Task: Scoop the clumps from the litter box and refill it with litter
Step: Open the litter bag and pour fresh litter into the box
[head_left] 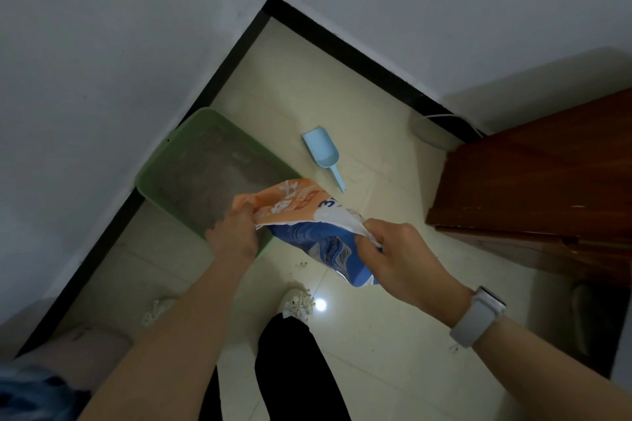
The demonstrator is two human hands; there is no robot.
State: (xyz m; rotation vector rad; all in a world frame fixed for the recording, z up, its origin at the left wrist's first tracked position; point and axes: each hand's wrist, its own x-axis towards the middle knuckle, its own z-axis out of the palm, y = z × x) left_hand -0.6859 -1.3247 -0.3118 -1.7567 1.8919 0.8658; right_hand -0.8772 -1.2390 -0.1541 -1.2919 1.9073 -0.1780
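Two bare forearms, reaching up from the bottom edge toward mid-frame. Left hand (236,232), just left of centre, fingers curled and clamped on the orange top edge of a litter bag (314,225). Right hand (393,260), right of centre, fingers and thumb pinched on the white opposite edge of that same bag; pale watch (478,316) strapped on the wrist behind it. Bag itself orange and white above, blue below, hanging crumpled between the two hands at mid-frame, overlapping the lower right corner of the litter box.

Below the hands, black trouser leg (290,369) and pale shoe (299,301) at lower centre, second shoe (159,309) dimly at lower left. Bright spot of reflected light just right of the first shoe.

Floor (376,352) of glossy cream tiles, running up to a room corner at upper centre. Plain white walls (102,44) filling the upper left and upper right, with a black skirting band (219,79) along their base. A few small dark specks on the tiles below the bag.

Green litter box (160,161) left of centre, pushed against the left wall, grey litter (212,174) spread inside. Light blue scoop (323,154) lying on the tiles just right of the box, apart from it, handle pointing toward lower right.

Dark brown wooden cabinet (533,181) at the right edge, with a rounded pale object behind it by the wall, too dim to identify.
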